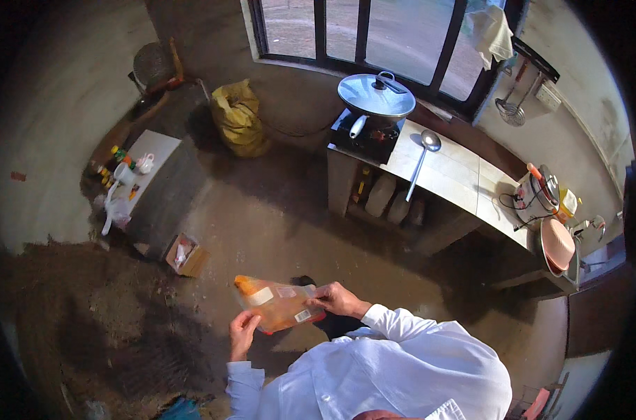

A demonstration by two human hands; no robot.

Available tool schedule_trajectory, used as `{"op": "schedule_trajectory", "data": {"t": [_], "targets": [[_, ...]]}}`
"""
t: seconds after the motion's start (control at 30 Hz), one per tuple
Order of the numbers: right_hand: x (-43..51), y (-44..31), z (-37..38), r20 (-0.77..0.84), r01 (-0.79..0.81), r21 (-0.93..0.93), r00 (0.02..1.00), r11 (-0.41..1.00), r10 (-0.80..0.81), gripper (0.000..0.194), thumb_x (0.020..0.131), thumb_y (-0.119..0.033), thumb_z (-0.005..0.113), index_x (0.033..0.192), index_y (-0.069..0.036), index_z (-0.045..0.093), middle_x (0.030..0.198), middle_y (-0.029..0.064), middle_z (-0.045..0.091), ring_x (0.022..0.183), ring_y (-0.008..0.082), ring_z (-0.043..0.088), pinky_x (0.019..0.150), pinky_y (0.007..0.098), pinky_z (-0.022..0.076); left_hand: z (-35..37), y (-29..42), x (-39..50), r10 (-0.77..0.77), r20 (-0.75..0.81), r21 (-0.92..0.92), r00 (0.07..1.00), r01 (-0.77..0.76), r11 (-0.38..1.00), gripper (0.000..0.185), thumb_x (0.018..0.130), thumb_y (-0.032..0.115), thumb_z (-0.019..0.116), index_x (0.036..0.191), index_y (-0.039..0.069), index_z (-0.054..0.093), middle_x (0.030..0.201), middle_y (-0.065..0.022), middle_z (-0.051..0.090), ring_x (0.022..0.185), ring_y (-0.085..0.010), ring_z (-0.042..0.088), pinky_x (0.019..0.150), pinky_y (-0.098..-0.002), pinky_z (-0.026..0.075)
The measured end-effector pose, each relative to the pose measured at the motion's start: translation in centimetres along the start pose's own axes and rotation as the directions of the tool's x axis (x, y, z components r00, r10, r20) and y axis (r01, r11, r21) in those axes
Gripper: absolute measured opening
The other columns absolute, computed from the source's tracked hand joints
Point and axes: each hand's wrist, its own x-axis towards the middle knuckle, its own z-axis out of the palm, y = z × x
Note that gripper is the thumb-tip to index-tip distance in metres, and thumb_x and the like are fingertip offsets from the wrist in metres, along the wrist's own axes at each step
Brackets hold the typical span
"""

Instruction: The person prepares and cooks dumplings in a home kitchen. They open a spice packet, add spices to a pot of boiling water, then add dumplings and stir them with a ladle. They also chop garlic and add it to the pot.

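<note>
In the head view I hold a partly see-through plastic food packet (282, 307) with orange contents, pale labels and a printed code, above the floor in front of my body. My left hand (243, 332) pinches its lower left edge between thumb and fingers. At the packet's right end, my right hand (339, 300) grips the upper edge. The orange contents look densest at the upper left corner. Red shows along the packet's lower edge.
A lidded wok (377, 97) stands on a black cooktop (362, 144). Beside it on the tiled counter (454, 165) lie a metal ladle (424, 157), a rice cooker (536, 194) and basins (558, 244). Left are a yellow sack (239, 121), a low table (158, 152) with bottles and an open cardboard box (193, 261).
</note>
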Motion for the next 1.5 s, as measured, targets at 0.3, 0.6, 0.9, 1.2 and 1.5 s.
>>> {"op": "schedule_trajectory", "data": {"t": [0.3,0.6,0.9,1.2,1.5], "targets": [[25.7,5.0,-0.1,-0.007,-0.109,0.034,0.994,0.993,0.109,0.028,0.097,-0.018,0.064,0.119,0.000,0.066,0.093,0.0162,0.072,0.081,0.0223,0.069,0.075,0.0360,0.0556,-9.5,-1.0,20.4,0.017,-0.297,0.106,0.955,0.015,0.994,0.022,0.094,0.015,0.070,0.107,-0.002,0.072,0.099,-0.0048,0.073,0.087,-0.0107,0.063,0.078,-0.0276,0.051],[40.9,10.4,4.2,0.314,-0.516,-0.065,0.802,0.854,0.508,0.034,0.101,-0.025,0.060,0.121,0.001,0.067,0.098,0.0093,0.074,0.073,0.0134,0.067,0.062,0.0283,0.0543,-25.0,-17.1,26.7,-0.312,-0.761,-0.390,0.569,-0.016,0.921,0.016,0.096,0.017,0.068,0.097,0.002,0.071,0.084,0.0039,0.065,0.075,-0.0064,0.057,0.064,-0.0238,0.046],[46.9,17.4,16.4,0.327,-0.765,-0.097,0.580,0.637,0.746,0.034,0.102,-0.027,0.056,0.120,0.000,0.068,0.098,0.0106,0.075,0.072,0.0150,0.069,0.061,0.0291,0.0556,-40.6,-33.8,38.7,-0.527,-0.698,-0.532,0.486,0.142,0.835,0.014,0.096,0.015,0.068,0.101,0.002,0.070,0.088,0.0027,0.064,0.074,-0.0072,0.056,0.063,-0.0239,0.045],[50.8,20.5,22.5,0.297,-0.904,-0.096,0.374,0.418,0.878,0.038,0.103,-0.031,0.055,0.122,0.000,0.066,0.101,0.0115,0.074,0.073,0.0150,0.068,0.063,0.0284,0.0556,-50.4,-44.0,53.6,-0.608,-0.527,-0.544,0.594,0.313,0.778,0.022,0.091,0.024,0.074,0.105,0.006,0.071,0.087,0.0030,0.064,0.071,-0.0071,0.056,0.059,-0.0256,0.046],[48.7,23.3,24.3,0.233,-0.978,-0.053,0.183,0.201,0.955,0.039,0.102,-0.032,0.057,0.122,0.001,0.066,0.104,0.0141,0.074,0.074,0.0184,0.069,0.064,0.0292,0.0559,-51.6,-54.6,61.6,-0.822,-0.336,-0.763,0.461,0.379,0.524,0.020,0.087,0.024,0.076,0.097,0.012,0.062,0.070,0.0040,0.055,0.053,-0.0050,0.045,0.046,-0.0234,0.034]]}}
